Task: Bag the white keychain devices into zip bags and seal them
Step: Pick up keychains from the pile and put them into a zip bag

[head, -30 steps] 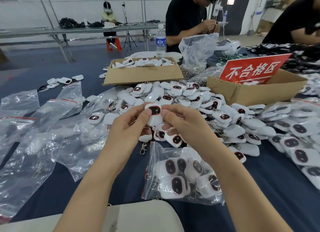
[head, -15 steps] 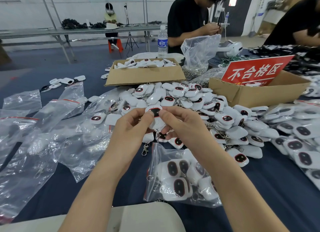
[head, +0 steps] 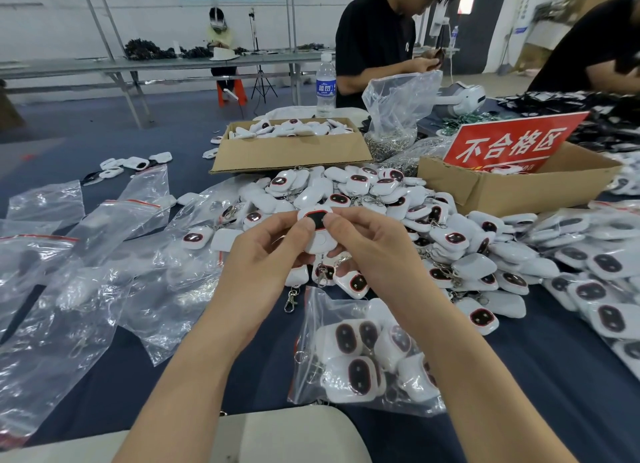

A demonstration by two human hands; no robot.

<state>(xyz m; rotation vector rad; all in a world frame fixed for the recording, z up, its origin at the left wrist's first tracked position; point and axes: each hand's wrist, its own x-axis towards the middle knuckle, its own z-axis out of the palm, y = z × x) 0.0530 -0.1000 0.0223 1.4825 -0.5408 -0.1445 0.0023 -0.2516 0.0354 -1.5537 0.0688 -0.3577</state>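
Holding one white keychain device (head: pixel 317 232) up at frame centre, both hands on it. Left hand (head: pixel 263 254) pinches its left edge with thumb on the front and fingers curled behind. Right hand (head: pixel 374 251) pinches the right edge the same way. The device's dark, red-rimmed window faces the camera, and its metal clasp (head: pixel 322 275) hangs below between the hands.

Just below the hands, lower centre, a zip bag (head: pixel 363 358) lies flat on the dark blue table (head: pixel 554 376) with several devices inside; cannot tell if its strip is sealed. A loose pile of devices (head: pixel 398 199) spreads behind and right of the hands, centre to centre right. Empty clear bags (head: pixel 86 289) with red strips are scattered over the left half. More filled bags (head: pixel 606 254) sit at the right edge.

Upper centre: an open cardboard box (head: pixel 291 151) with devices inside, and a water bottle (head: pixel 325 85) behind it. Upper right: a second box (head: pixel 519 185) with a red sign (head: pixel 512 144) standing in it. A person in a black shirt (head: pixel 377 40) sits at the table's far side, top centre.
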